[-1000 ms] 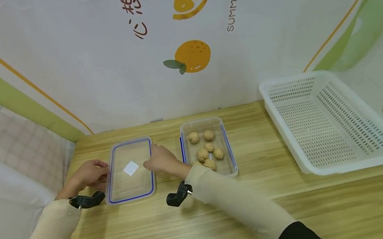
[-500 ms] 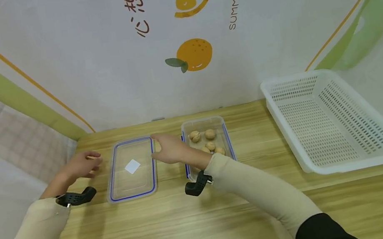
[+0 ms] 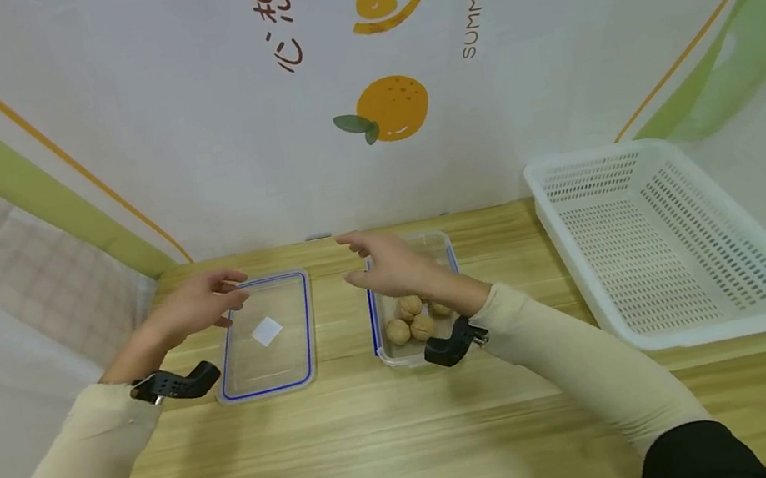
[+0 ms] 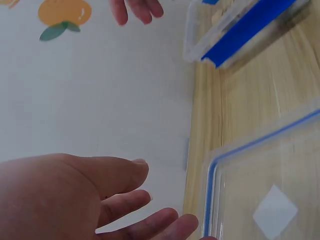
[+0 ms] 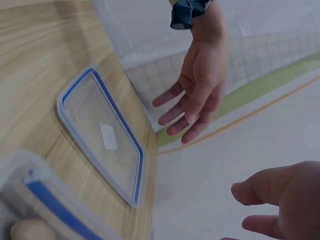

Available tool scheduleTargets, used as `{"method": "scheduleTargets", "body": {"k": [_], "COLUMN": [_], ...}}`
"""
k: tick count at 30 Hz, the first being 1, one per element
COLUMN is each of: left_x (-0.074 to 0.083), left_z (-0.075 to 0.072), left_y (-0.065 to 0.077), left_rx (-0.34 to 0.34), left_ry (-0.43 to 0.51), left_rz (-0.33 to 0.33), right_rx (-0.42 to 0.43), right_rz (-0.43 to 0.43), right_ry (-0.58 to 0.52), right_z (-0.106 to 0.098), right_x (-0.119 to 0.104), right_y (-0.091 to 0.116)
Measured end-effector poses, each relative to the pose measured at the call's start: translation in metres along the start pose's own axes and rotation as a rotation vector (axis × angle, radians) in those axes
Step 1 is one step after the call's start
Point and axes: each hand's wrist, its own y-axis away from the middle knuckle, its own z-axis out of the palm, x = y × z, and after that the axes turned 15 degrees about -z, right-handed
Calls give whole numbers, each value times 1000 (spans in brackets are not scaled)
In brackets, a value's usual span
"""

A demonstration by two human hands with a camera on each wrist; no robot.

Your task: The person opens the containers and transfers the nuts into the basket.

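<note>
Lid (image 3: 288, 355), clear with a blue seal, lying flat on the table (image 3: 357, 446), left of centre in the head view; a white diamond sticker (image 3: 267, 331) marks its middle. Left hand (image 3: 198, 305): raised near the lid's upper left corner, overlapping it in the head view; the right wrist view shows this hand apart from the lid, with fingers loosely bent, separated from one another, and holding nothing. Right hand (image 3: 391, 265): raised over the upper part of the box (image 3: 403, 361), at the centre of the frame, thumb and fingers spread well apart and directed leftward, with nothing in their grasp. Whether this hand touches the box rim cannot be told from the head view. Box: clear, blue along its side, standing to the right of the lid and well apart from it; several walnuts (image 3: 398, 331) lie inside, others possibly hidden by the hand. Basket (image 3: 637, 256): white, perforated, at the right of the frame. Both forearms wear cream sleeves (image 3: 587, 365), and a black device (image 3: 176, 383) is strapped at each wrist. Curtain (image 3: 225, 155): pale, behind the table, printed with an orange (image 3: 394, 108) at upper centre.
</note>
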Motion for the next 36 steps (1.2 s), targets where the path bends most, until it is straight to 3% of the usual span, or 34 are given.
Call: {"method": "scheduleTargets", "body": {"k": [6,14,24,30,36], "left_x": [23,47,69,76,79], "left_z": [17,48,97,116,133], "left_y": [-6,-29,-47,-56,-60], "left_rx": [-34,-122,-242,-249,-234], "left_ry": [18,149,344,410,434], "left_rz": [57,84,39,-12,-63], "right_rx": [35,83,86,93,70], "right_rz": [46,86,169,231,246], "right_ry": [-10,-125,-209,-261,-183], "right_z": [-17,-24,-20,-13,-3], "right_x": [23,57,78,87,93], "right_y": [11,20,20,17,12]}}
